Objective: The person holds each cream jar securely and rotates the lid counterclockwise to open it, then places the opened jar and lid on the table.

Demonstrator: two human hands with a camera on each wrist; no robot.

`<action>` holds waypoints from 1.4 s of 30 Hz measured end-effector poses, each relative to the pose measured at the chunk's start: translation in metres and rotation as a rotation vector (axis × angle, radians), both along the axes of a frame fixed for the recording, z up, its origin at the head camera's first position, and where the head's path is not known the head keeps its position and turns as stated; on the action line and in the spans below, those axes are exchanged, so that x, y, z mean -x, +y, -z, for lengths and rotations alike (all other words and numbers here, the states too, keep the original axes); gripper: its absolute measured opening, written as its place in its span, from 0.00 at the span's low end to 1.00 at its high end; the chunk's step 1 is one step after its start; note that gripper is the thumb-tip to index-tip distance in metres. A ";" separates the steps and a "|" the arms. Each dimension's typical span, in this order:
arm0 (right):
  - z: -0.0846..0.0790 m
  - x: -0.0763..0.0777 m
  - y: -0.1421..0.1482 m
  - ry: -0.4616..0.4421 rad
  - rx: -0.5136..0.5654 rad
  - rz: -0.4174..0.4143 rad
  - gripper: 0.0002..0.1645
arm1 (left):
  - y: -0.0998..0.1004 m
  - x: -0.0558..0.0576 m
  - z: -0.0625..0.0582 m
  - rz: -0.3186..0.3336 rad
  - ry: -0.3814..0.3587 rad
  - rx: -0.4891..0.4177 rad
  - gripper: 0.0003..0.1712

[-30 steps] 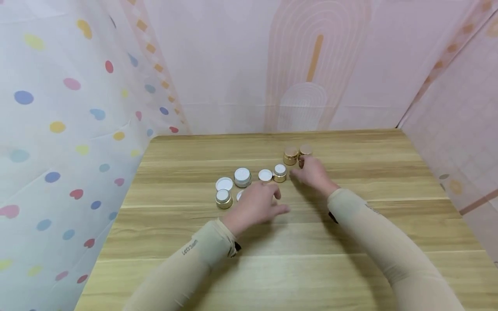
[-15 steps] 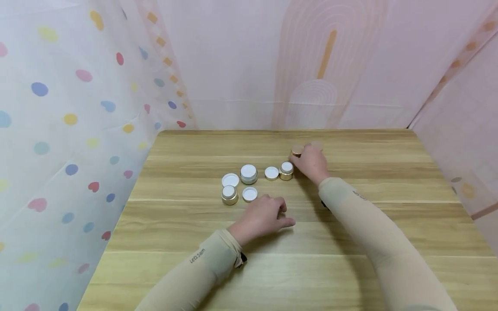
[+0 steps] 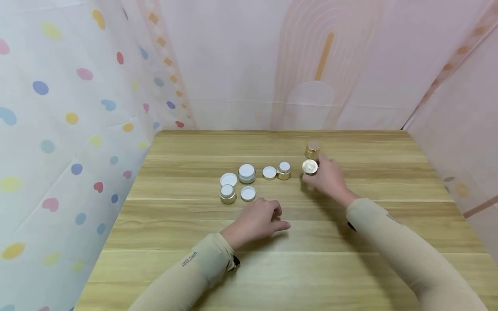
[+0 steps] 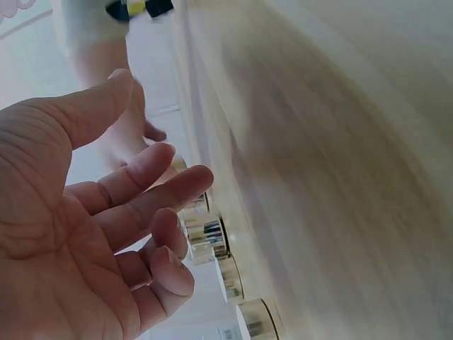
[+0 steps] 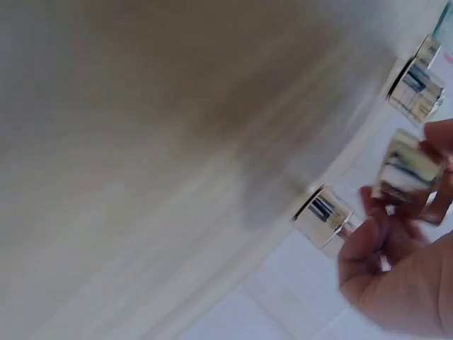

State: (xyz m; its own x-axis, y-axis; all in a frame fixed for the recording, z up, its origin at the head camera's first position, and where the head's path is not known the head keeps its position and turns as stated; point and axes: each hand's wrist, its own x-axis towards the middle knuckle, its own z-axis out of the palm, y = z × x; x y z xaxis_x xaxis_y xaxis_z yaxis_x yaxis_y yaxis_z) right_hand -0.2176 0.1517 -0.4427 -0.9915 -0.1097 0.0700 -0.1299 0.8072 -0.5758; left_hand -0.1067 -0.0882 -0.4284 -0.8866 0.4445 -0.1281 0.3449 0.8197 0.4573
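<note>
In the head view my right hand (image 3: 330, 178) grips a small gold jar (image 3: 310, 167), a shiny round face turned towards the camera. The right wrist view has this gold jar (image 5: 409, 170) between thumb and fingers, raised off the table. Just behind stands another gold jar (image 3: 312, 150), its top pinkish. My left hand (image 3: 256, 219) hovers over the table with nothing in it, fingers loosely bent, palm visible in the left wrist view. Nearest to it lies a white-lined lid (image 3: 248, 194). Further left is a gold jar with a white inner disc (image 3: 228, 194).
Behind the left hand are a silvery jar (image 3: 247, 173), a white-lined lid (image 3: 228, 179), a second such lid (image 3: 269, 172) and a gold jar with white top (image 3: 284, 171). The wooden table (image 3: 295, 268) ends at patterned cloth walls (image 3: 233, 65).
My right hand has taken the left one of the two back gold jars and drawn it forward, turning its shiny face to the camera. The left hand stays nearly still.
</note>
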 end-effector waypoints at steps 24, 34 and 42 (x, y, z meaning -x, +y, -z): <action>0.002 -0.054 -0.016 0.289 0.076 -0.553 0.21 | -0.009 0.024 -0.003 0.058 0.307 -0.171 0.32; 0.002 -0.066 -0.017 0.127 0.091 -0.604 0.31 | -0.016 0.029 0.002 0.194 0.369 -0.006 0.32; 0.002 -0.071 -0.020 0.022 0.123 -0.628 0.23 | -0.016 0.032 0.007 0.274 0.433 0.135 0.30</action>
